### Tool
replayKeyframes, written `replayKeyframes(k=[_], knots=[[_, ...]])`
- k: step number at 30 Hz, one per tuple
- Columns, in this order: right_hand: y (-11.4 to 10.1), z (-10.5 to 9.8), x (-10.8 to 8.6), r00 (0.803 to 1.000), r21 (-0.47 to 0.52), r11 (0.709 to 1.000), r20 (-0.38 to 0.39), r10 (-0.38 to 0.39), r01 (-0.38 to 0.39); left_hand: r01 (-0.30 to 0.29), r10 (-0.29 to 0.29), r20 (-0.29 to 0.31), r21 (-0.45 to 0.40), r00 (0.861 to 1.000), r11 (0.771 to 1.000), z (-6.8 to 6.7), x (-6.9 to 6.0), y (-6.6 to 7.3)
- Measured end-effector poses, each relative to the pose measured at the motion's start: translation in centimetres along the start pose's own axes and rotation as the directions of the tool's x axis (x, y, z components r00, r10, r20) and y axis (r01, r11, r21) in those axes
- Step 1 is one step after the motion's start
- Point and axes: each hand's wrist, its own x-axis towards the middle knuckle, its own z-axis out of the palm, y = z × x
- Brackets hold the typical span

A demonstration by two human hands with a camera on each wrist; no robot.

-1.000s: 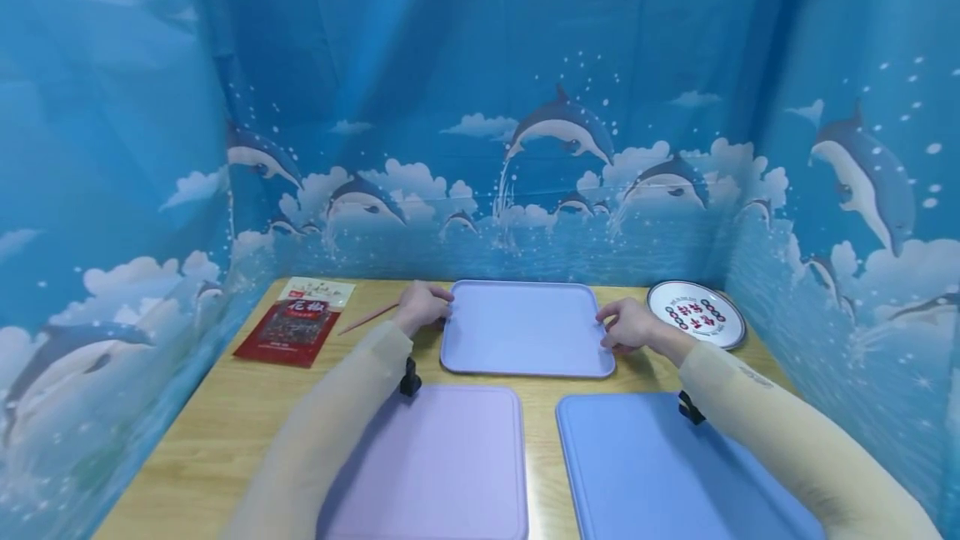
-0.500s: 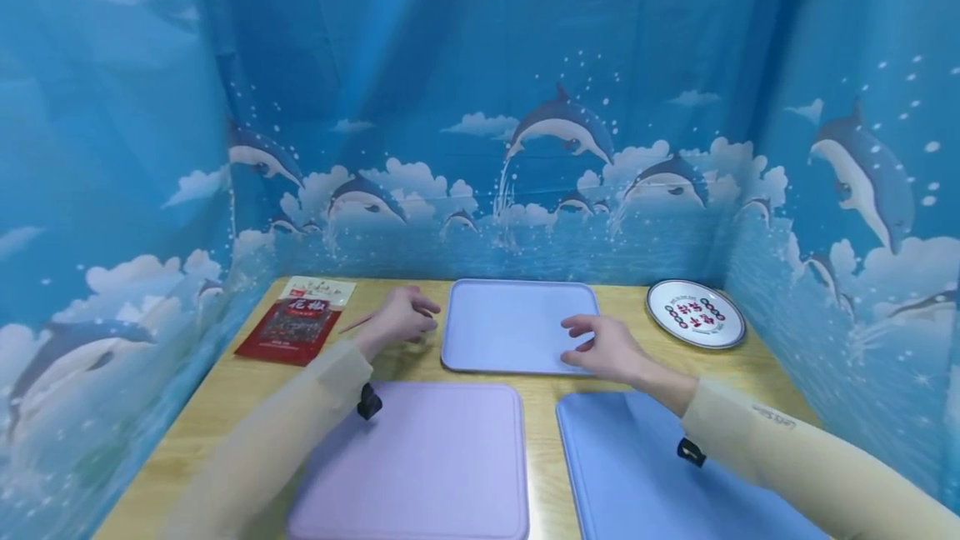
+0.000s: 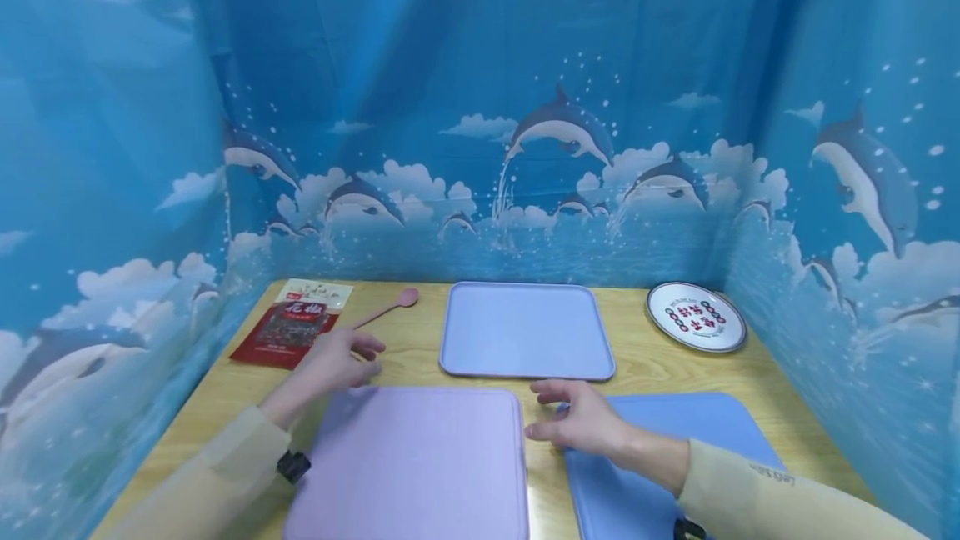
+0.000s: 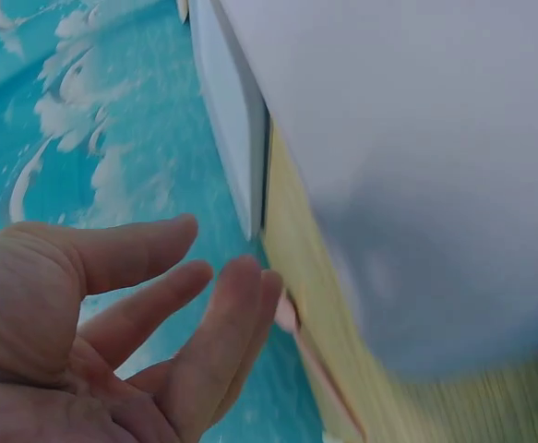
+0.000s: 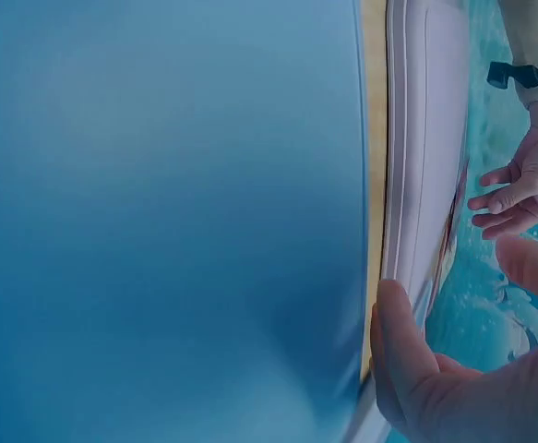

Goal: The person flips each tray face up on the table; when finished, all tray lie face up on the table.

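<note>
In the head view my left hand [image 3: 341, 361] hovers by the far left corner of a light purple rectangular board or tray [image 3: 420, 465], its fingers loosely bent around nothing. My right hand [image 3: 581, 423] is over the near corner of a blue board or tray [image 3: 675, 432], thumb and fingers apart with nothing between them. A pale lavender rimmed tray [image 3: 527, 332] lies at the back centre, clear of both hands. Behind my left hand lies a pink long-handled spoon [image 3: 407, 297]; the hand hides the lower end of its handle. The left wrist view also shows that hand's empty fingers [image 4: 236, 314].
A red packet [image 3: 288, 327] with dark contents lies at the back left of the wooden table [image 3: 202, 432]. At the back right is a round white plate [image 3: 697, 317] with red print. A blue dolphin-patterned curtain [image 3: 420, 107] encloses the back and sides.
Both hands have drawn away from the sides of the lavender tray toward the person, the left one also moving left. The spoon's bowl, hidden before, now shows. The tray stays at the back centre.
</note>
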Motion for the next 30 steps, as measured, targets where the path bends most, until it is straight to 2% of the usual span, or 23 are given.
replayKeyframes(k=[4,7,11,15,18,24,30], knots=[[0.2,1.3,-0.7,1.0,0.049,0.999,0.013,0.018,-0.019,0.001,0.0,-0.024,0.027,1.0,1.0,-1.6,-1.9,-1.4],[0.2,1.9,-1.0,1.0,0.063,0.998,0.018,0.02,-0.021,0.052,-0.052,-0.006,0.059,0.999,0.997,-2.2,-2.9,-2.3],[0.3,2.5,-1.3,1.0,0.088,0.996,0.031,0.002,-0.005,0.126,-0.13,0.049,0.086,0.99,0.988,-2.1,-3.7,-3.2],[0.4,3.0,-1.5,0.999,0.104,0.995,0.041,-0.006,0.002,0.154,-0.163,0.091,0.095,0.982,0.983,-1.4,-4.1,-3.6],[0.4,3.5,-1.6,1.0,0.098,0.995,0.026,0.0,-0.003,0.16,-0.168,0.098,0.084,0.981,0.984,-1.0,-4.3,-3.4],[0.3,4.4,-1.7,0.999,0.12,0.992,-0.026,0.029,-0.026,0.162,-0.169,0.068,0.095,0.983,0.982,-0.4,-4.4,-3.3],[0.0,5.2,-1.7,0.999,0.142,0.989,-0.024,0.039,-0.035,0.161,-0.164,0.055,0.062,0.985,0.985,-0.5,-4.3,-3.9]])
